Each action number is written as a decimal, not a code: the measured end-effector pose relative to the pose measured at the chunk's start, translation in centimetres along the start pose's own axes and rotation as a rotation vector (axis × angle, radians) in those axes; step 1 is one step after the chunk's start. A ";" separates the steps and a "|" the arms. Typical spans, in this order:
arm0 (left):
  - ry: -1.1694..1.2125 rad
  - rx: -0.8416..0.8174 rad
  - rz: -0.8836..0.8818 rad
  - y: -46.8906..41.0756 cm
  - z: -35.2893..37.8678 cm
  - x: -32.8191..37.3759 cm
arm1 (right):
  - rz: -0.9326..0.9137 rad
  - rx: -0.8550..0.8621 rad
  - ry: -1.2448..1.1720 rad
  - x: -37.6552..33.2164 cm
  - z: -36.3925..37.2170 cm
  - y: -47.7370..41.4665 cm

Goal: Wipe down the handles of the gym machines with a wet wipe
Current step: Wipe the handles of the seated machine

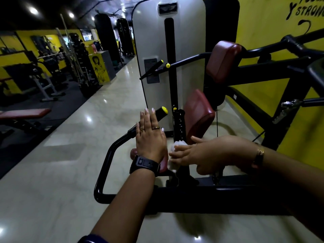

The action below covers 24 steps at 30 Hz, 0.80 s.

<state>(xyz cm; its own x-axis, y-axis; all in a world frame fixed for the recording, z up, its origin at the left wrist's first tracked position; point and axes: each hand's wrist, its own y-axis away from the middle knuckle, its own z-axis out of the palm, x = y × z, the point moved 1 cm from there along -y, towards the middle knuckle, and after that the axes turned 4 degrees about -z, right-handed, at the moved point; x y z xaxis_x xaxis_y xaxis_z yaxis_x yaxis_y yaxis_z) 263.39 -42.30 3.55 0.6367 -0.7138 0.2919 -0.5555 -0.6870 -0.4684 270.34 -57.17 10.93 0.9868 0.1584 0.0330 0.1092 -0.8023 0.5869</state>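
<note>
Head: left hand [150, 135], right hand [210, 155], one wipe [178, 145]

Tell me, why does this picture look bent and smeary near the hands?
Head view: the wide lens bows the edges; the right hand and its wet wipe are motion-blurred, the left hand sharper; ceiling lights glare off the glossy floor.

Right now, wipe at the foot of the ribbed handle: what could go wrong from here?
1. The white wet wipe in the right hand sits only at the bottom of the black ribbed upright handle; the ribs above may get missed.
2. The left hand is flat, wipeless, over the black yellow-capped handle; that handle may get touched yet skipped.
3. Drips could make the glossy pale floor slick.
</note>
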 end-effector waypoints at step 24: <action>-0.015 0.054 0.028 -0.2 1.0 -0.6 | 0.309 0.551 0.012 2.8 0.2 -2.8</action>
<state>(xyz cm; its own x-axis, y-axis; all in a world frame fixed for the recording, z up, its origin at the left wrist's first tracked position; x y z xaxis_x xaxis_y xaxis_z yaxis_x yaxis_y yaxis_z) 263.71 -41.57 2.64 0.6295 -0.7301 0.2659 -0.5438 -0.6584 -0.5204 272.78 -54.55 9.22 0.9815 -0.1241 0.1456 -0.1321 -0.9901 0.0465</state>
